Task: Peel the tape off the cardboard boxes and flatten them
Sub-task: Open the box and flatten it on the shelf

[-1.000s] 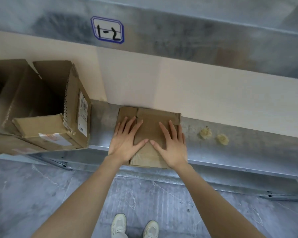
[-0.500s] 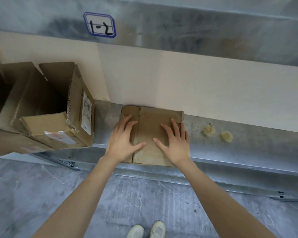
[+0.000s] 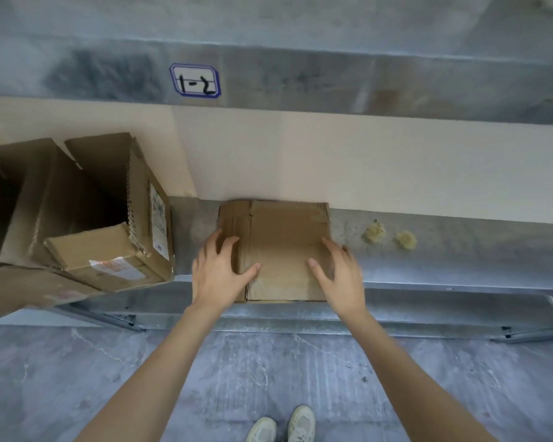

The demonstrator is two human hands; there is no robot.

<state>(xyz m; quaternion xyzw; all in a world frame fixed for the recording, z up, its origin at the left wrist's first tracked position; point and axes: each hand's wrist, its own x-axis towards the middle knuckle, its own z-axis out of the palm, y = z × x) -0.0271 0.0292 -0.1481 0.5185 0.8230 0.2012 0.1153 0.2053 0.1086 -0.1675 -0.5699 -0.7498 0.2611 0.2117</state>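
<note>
The flattened box [image 3: 281, 247] lies flat on the metal desk [image 3: 460, 260], its far edge against the wall and its near edge right at the desk's near lip. Its long axis runs near to far, straight out from the person.

The left hand [image 3: 219, 275] is planted on the left strip of the cardboard, palm down. Its fingers [image 3: 227, 247] are spread and its thumb is splayed toward the middle. The right hand [image 3: 339, 275] sits at the right edge with its thumb lying on the panel. Its fingers are blurred, but they look loosely extended along that edge rather than curled. Whether they press down, I cannot tell.

So the board lies between the two hands and nothing is pinched. This one looks done, with no tape visible on top.

The work left sits to the left: a big open box [image 3: 87, 193] with a small taped box [image 3: 99, 253] inside it. Both are nearer the left hand, so that hand probably has the shorter reach. On the right, two yellowish lumps [image 3: 375, 232] lie well apart from the cardboard.
</note>
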